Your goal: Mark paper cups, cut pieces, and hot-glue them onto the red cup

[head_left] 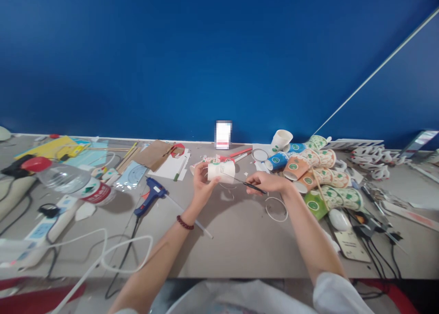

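White power strip [38,232]: lies along the left of the table [240,254] with a black plug seated in it, a spot that likely keeps its leads out to the side

Clear plastic bottle [73,181]: sits just behind the strip, red cap on; the lens bends the edges, so its true tilt is hard to tell

Blue glue gun [151,198]: rests with its dark cord trailing toward the near edge, apparently parked within easy reach

Left hand [202,182]: thumb in front, fingers behind, curled around a paper cup [221,171], a pinch that seems chosen to steady the thin wall without crushing it

Paper cup: white with faint green print, held between the two hands over the middle of the table, seemingly on its side, which turns it toward the tool

Black-handled tool [254,187]: points left, its slim metal end at the cup; whether it has entered the paper cannot be told

Right hand [265,184]: fingers closed narrowly around that handle, a grip that looks suited to fine control

White ring [287,211]: lies flat just beside the right wrist, perhaps simply set down out of the way

Printed cups [297,165]: blue, orange and green, laid in nested rows at right, probably nested to save room
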`<action>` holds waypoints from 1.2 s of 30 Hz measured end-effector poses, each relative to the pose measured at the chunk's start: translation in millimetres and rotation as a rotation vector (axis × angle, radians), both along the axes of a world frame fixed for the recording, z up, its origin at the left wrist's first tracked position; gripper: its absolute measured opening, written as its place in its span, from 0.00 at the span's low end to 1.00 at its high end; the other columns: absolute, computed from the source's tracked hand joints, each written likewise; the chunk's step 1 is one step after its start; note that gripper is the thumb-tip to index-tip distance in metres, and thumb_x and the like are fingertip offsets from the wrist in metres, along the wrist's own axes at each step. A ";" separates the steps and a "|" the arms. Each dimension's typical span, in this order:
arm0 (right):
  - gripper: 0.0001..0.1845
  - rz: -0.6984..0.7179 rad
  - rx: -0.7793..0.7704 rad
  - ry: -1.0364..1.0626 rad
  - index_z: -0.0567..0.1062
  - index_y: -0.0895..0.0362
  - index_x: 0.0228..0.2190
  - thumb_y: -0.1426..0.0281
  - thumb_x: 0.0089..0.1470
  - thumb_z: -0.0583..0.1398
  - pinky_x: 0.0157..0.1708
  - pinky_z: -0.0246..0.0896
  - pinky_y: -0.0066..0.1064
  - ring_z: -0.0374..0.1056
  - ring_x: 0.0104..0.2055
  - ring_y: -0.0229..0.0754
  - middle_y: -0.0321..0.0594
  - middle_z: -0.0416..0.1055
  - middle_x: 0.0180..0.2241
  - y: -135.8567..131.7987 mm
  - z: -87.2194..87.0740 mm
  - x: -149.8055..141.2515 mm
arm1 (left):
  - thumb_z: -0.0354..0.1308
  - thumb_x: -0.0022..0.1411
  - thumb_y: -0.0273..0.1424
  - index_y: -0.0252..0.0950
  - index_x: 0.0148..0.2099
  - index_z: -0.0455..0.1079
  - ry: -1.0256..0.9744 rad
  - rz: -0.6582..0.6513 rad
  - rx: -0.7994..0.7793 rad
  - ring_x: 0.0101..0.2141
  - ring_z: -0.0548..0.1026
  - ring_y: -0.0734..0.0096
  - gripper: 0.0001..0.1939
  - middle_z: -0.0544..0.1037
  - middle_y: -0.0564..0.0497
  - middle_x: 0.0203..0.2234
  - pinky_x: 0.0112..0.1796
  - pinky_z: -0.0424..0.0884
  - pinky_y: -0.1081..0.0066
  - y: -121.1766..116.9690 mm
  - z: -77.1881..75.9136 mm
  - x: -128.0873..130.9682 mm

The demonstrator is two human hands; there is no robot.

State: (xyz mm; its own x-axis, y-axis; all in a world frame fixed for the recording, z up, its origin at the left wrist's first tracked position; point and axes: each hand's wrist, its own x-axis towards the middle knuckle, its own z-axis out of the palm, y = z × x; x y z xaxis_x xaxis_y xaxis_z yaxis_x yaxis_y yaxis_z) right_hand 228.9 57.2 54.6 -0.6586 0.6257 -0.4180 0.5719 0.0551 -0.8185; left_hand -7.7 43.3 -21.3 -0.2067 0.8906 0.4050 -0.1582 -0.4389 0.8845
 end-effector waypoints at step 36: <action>0.20 -0.019 0.029 -0.075 0.69 0.58 0.17 0.54 0.44 0.63 0.22 0.48 0.26 0.55 0.17 0.32 0.30 0.63 0.12 2.1 1.2 -0.1 | 0.70 0.44 0.36 0.38 0.46 0.64 0.010 -0.032 -0.006 0.42 0.74 0.63 0.28 0.72 0.46 0.43 0.36 0.71 0.71 2.8 -8.0 0.5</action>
State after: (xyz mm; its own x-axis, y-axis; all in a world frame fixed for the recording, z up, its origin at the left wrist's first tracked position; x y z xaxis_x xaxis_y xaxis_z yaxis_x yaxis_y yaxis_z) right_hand 228.8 59.3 55.8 -0.6142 0.6502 -0.4472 0.6328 0.0671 -0.7714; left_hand -7.2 46.1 -29.3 -0.1736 0.8990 0.4020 -0.1634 -0.4288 0.8885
